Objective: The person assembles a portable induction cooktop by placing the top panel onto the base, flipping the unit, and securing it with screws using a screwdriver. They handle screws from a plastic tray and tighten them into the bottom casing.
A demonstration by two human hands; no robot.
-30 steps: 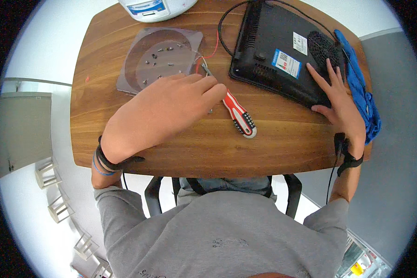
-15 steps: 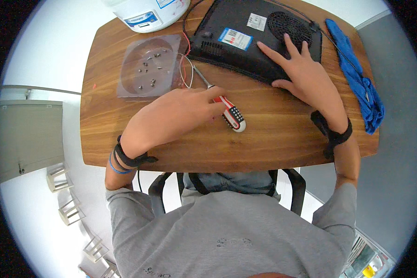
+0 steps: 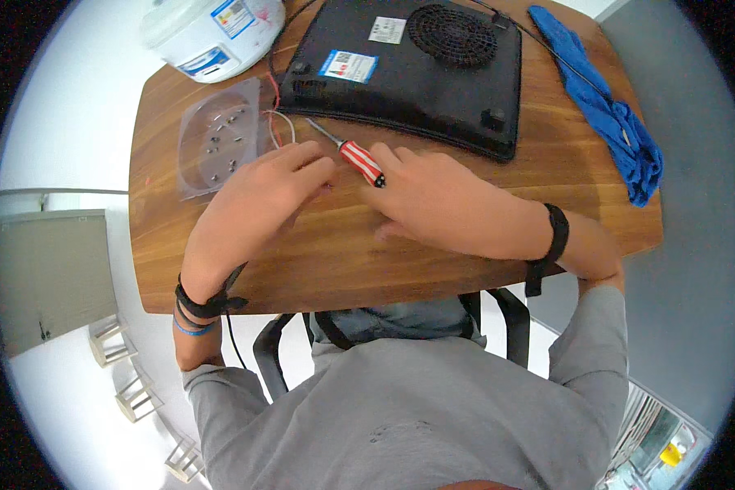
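A screwdriver [image 3: 359,162] with a red and white striped handle points its metal shaft up and to the left, in front of a black flat appliance [image 3: 416,102]. My right hand [image 3: 449,196] is closed around the lower end of the handle, with part of the grip hidden under the fingers. To the left of it, my left hand [image 3: 257,188] has loosely bent fingers, apart from the screwdriver, and nothing shows in them. Beside that hand lies a clear plastic tray [image 3: 186,167] with several small screws [image 3: 214,149] in it. The appliance rests underside up, showing a round vent grille [image 3: 452,35].
A white bucket [image 3: 249,45] stands at the table's far left. Red and white wires [image 3: 286,126] emerge at the appliance's left corner. A blue cloth [image 3: 588,94] lies along the right side, with a black cable [image 3: 535,37] across it. The wooden table [image 3: 318,273] ends close to me.
My right hand has left the appliance and moved down and left onto the screwdriver handle. The left hand has let go of the screwdriver and drawn left. The whole view has shifted slightly.
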